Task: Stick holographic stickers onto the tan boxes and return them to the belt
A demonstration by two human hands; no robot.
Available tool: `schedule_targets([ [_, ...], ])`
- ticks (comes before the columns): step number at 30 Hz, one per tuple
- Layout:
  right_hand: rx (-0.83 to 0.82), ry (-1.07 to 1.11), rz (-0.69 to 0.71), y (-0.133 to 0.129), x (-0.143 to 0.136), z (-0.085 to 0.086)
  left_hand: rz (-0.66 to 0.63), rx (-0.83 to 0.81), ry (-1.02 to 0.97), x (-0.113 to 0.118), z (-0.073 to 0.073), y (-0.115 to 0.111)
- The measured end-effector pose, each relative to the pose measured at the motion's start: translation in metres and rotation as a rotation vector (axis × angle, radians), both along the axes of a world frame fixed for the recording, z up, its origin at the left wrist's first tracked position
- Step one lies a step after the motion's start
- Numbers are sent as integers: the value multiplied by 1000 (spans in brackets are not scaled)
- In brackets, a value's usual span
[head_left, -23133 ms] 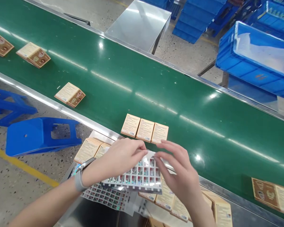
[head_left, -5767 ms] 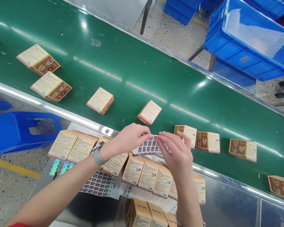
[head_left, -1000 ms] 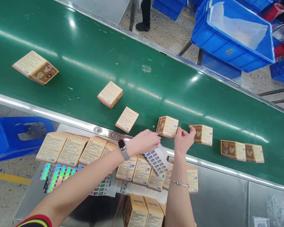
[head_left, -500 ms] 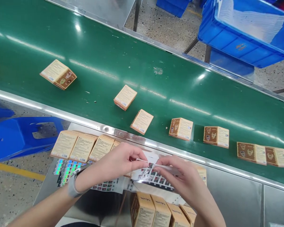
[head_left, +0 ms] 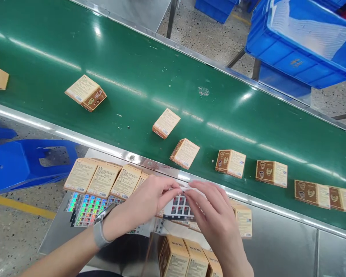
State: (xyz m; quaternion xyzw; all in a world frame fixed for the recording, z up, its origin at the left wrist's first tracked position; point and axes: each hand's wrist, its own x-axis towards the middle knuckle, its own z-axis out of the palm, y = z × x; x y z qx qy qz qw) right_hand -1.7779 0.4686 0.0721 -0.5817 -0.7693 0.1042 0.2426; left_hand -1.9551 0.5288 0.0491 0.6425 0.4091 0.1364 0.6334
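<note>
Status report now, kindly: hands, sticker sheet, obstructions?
Left hand holding sticker sheet. Right hand at its upper edge, grip unclear. Hands partly cover sheet; boxes nearby.

Straight ahead of the sticker sheet [head_left: 180,210], a carton [head_left: 187,153] on the green belt [head_left: 150,57] bars my reach; ahead and right of the sheet, bare belt lets me through. Left of the sheet, a row of boxes [head_left: 103,180] stops low sweeps; on its near side, upright packs [head_left: 175,251] do. Well right of it, steel tabletop [head_left: 281,238] leaves me room.

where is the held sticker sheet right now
In the head view, the sticker sheet is below centre, between the left hand and right hand, near the green belt.
</note>
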Motion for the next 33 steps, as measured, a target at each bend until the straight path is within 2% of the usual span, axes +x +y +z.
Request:
schedule_targets([
  [2, -41, 103, -37, -2, 3, -9, 18, 10, 41, 3, -7, 3],
  [4, -168, 299, -154, -2, 10, -21, -6, 56, 128, 4, -18, 7],
  [6, -269, 566, -427, 4, 20, -40, -92, 143, 190, 3, -32, 12],
  [8, -265, 850, -752, 16, 30, -64, -217, 289, 164, 5, -47, 18],
  [9, -239, 979, -871, 24, 34, -77, -283, 373, 132, 7, -54, 22],
  [11, -201, 1170, -957, 41, 41, -101, -408, 512, 76, 15, -65, 29],
  [13, -189, 1269, -944, 54, 46, -118, -511, 587, 72, 27, -73, 37],
  [16, -178, 1261, -953, 62, 49, -130, -599, 628, 117, 43, -78, 44],
  [25, -113, 1027, -995, 55, 62, -134, -591, 688, 153, 66, -78, 40],
  [33, 6, 805, -1087, 55, 63, -137, -615, 654, 131, 82, -76, 39],
])
